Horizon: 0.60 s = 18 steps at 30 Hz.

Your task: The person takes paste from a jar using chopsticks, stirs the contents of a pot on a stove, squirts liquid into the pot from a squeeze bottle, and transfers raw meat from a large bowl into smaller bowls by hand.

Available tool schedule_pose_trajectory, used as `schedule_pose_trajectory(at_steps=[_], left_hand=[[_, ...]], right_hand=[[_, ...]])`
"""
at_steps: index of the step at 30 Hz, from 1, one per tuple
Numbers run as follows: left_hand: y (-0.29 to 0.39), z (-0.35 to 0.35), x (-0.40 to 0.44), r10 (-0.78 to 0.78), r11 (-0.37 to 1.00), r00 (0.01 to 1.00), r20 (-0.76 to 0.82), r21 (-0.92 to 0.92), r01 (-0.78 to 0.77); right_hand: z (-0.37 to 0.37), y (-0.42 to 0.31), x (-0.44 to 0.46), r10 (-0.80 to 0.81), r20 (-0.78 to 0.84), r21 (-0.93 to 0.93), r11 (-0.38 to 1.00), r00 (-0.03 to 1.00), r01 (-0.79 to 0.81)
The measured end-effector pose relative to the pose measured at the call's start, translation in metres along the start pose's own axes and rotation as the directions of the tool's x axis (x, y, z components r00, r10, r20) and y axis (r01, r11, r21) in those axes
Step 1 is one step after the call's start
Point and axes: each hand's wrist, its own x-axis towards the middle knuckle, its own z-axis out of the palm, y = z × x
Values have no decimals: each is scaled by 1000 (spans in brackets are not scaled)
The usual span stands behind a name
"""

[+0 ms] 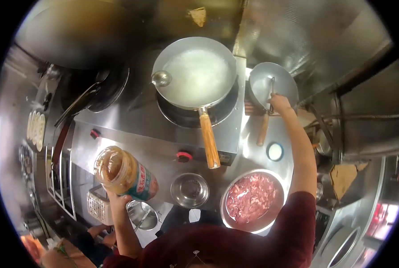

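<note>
Orange-brown stuff coats the open mouth of a big jar (134, 178), and the left hand (119, 198) holds the jar tilted near its base. The right hand (279, 103) is closed on a thin tool (272, 85) over the near edge of the small pan (264, 78); I cannot tell what kind of tool.

The big pan (199, 67) sits on the stove, with cloudy, pale liquid in it and its wooden handle (207, 138) pointing at the person. A round ladle (161, 78) is at its left side. Pink meat (250, 198) fills a wide bowl (277, 214) near the right arm, and a shiny bowl (190, 190) sits between that bowl and the jar.
</note>
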Motion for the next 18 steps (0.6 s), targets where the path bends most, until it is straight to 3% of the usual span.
schedule_pose_trajectory(at_steps=[1,2,3,4,5,7,9,11,13,14,16,17,18], left_hand=[[7,4,-1,16,999,999,-30,48,-15],[26,23,2,25,999,994,-111,-21,-27],[32,27,4,83,993,990,-116,88,-73],[36,30,7,141,974,983,-113,194,-118],[41,33,13,201,941,974,-103,296,-163],[63,63,38,324,896,944,-67,344,-283],[68,93,62,416,891,898,-141,263,-371],[71,80,91,593,627,794,131,544,-558],[70,83,114,687,505,689,233,528,-683],[73,85,120,667,523,703,246,517,-678],[70,91,136,768,484,606,206,432,-760],[62,94,144,862,415,487,139,359,-836],[58,92,148,878,384,458,141,364,-849]], right_hand=[[1,5,6,-19,-48,-14,1000,999,19],[-1,8,10,-39,-93,-28,999,995,36],[-2,9,13,-57,-135,-43,998,989,51],[-13,5,9,101,-270,123,990,958,-69],[-30,0,1,273,-371,300,940,888,-163],[-65,0,-16,461,-691,642,745,557,180],[-128,-14,-58,732,-317,942,168,603,290],[-192,-46,-100,775,-303,890,22,554,456],[-234,-77,-145,683,-414,836,24,602,548],[-244,-88,-163,630,-496,780,22,598,625],[-257,-112,-192,473,-672,655,22,569,755],[-263,-126,-201,363,-755,594,27,546,804],[-269,-142,-204,267,-825,544,135,498,828]])
